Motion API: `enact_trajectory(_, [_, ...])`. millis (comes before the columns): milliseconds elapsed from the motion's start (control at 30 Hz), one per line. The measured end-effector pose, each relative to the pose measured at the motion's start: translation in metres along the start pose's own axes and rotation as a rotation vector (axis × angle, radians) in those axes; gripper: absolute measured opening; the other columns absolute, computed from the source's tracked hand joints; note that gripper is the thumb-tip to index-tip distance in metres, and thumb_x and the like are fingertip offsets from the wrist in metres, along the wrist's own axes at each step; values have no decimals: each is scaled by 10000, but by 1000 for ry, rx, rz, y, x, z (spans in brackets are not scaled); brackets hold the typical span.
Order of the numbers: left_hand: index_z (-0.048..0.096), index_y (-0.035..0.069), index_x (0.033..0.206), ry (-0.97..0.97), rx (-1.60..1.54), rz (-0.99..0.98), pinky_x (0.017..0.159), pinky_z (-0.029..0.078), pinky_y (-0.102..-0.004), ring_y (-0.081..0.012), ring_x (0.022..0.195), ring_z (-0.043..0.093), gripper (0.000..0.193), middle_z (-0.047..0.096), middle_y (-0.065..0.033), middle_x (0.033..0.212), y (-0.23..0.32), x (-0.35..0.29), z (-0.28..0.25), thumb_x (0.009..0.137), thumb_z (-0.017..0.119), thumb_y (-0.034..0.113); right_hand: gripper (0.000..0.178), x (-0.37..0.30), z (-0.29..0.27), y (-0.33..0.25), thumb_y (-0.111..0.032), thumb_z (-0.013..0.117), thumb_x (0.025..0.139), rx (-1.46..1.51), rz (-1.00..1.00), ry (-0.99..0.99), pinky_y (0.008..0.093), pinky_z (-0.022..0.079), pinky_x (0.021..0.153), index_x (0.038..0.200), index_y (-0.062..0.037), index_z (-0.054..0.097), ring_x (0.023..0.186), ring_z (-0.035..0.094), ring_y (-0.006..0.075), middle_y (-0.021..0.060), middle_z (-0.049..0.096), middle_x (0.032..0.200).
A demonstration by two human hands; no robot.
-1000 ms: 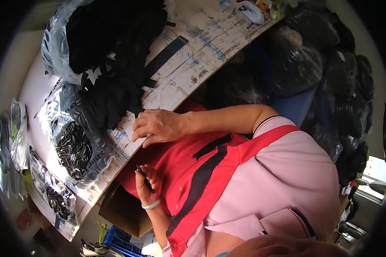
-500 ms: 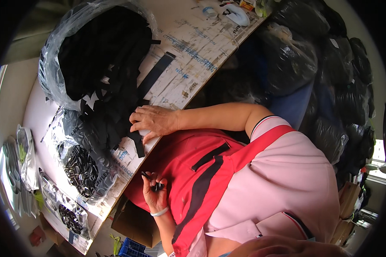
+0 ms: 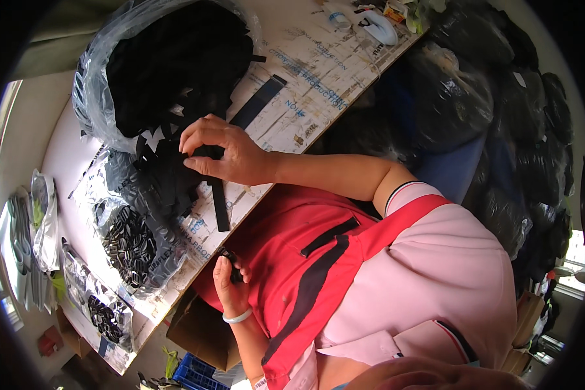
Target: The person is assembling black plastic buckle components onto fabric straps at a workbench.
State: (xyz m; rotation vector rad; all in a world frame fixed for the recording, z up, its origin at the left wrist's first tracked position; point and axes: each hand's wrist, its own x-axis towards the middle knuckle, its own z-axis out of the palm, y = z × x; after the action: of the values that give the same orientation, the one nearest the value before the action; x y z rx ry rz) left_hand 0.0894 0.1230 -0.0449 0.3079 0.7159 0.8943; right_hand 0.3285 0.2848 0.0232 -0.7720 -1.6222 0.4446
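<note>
My right hand (image 3: pixel 231 153) is over the heap of black straps (image 3: pixel 169 162) at the table's near edge. Its thumb and forefinger pinch the end of a black strap at the pile; the fingertips partly merge with the dark heap. Just below it, a short black strap (image 3: pixel 220 207) reaches across the white table toward its edge. My left hand (image 3: pixel 234 286), with a pale bangle at the wrist, is lower, before the red apron (image 3: pixel 279 227). Its fingers curl round a small black piece (image 3: pixel 230 257), whose exact shape is partly hidden.
A clear plastic bag (image 3: pixel 88 97) packed with black straps stands on the table (image 3: pixel 318 58). A bag of black buckles (image 3: pixel 127 250) and a smaller one (image 3: pixel 107 318) lie nearer. A dark flat strip (image 3: pixel 259 101) rests on the tabletop. Filled black bags (image 3: pixel 452 97) are piled right.
My right hand has lifted from the table edge and moved toward the strap heap, now pinching. The short strap beneath shows more. My left hand keeps its small black piece. The view has shifted slightly.
</note>
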Motion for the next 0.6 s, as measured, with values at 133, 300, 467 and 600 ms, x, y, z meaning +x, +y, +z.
enact_trajectory(133, [559, 8, 934, 44, 128, 155, 555, 458, -266, -187, 760, 539, 181, 543, -75, 823, 16, 7, 29, 959, 551, 187, 72, 21, -10, -38, -99, 561, 956, 565, 262, 97, 288, 463, 847, 984, -53, 513, 887, 579, 113, 47, 606, 956])
enact_trajectory(300, [571, -13, 923, 28, 102, 184, 510, 468, -266, -179, 740, 554, 183, 555, -77, 799, 34, 5, 29, 960, 536, 163, 161, 5, 4, -59, -154, 562, 970, 739, 767, -298, 228, 495, 543, 1027, -8, 523, 623, 583, 81, 42, 601, 763])
enact_trajectory(467, [637, -25, 872, 243, 425, 318, 461, 403, -204, -90, 547, 524, 171, 596, -43, 704, 33, 16, 44, 935, 600, 130, 228, -52, 22, -65, -246, 572, 968, 666, 1103, -559, 184, 475, 479, 966, -18, 559, 523, 582, 71, 32, 608, 687])
enact_trajectory(600, [675, -29, 957, 289, 534, 457, 463, 417, -197, -64, 569, 542, 127, 618, -16, 722, 20, 17, 35, 905, 638, 81, 208, -68, 31, -62, -255, 576, 966, 651, 1205, -586, 161, 455, 455, 933, -50, 569, 498, 567, 49, 15, 614, 672])
